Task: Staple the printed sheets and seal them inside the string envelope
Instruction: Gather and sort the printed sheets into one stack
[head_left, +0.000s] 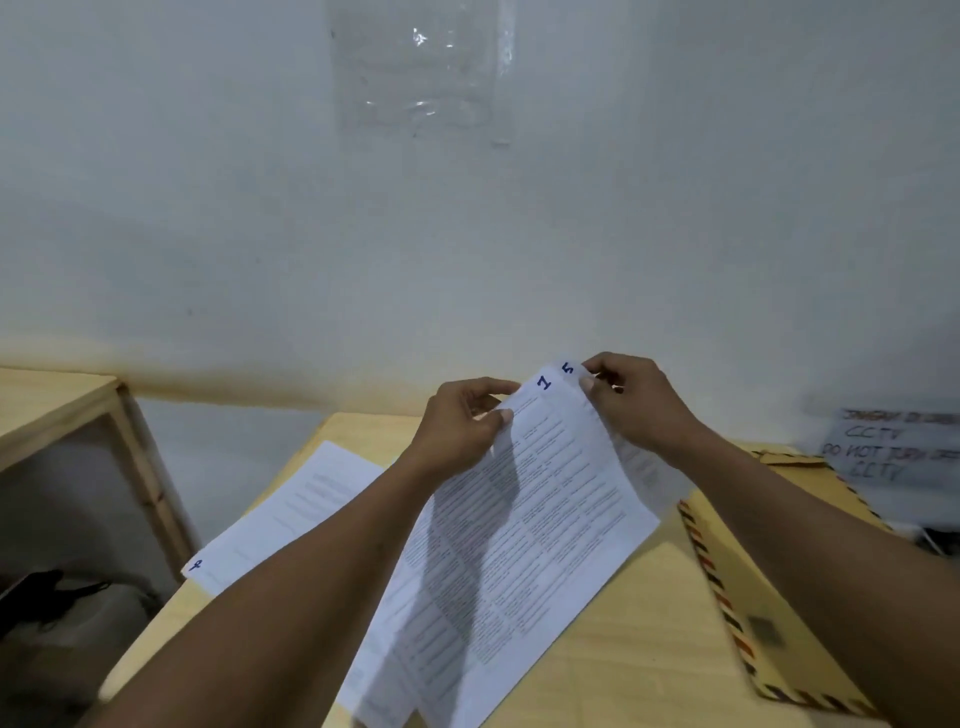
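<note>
So you had both hands up around the middle of the frame, pinching the top edge of the sheets (524, 519) and holding them lifted off the table (623, 649). Your left hand (457, 431) was clamped on the upper left corner with the thumb on the printed side, and your right hand (639, 405) had the upper right corner pinched between thumb and fingers. The front page had a "1" handwritten in blue at the top, and a page behind it peeked out with a "5" just beside your right thumb, so the pages were fanned a bit and not squared up. The bottom of the stack hung down toward the lower middle of the frame, and I couldn't tell if it was touching the table. Another sheet (291, 514) lay flat at center left, marked "4" on its near corner, which stuck out past the table edge. The envelope (769, 597) sat flat on the right side of the table, tan with striped edging, partly under your right forearm. A blurry handwritten sign (893, 441) leaned at the far right, and a wooden shelf (67, 405) stood at left.
</note>
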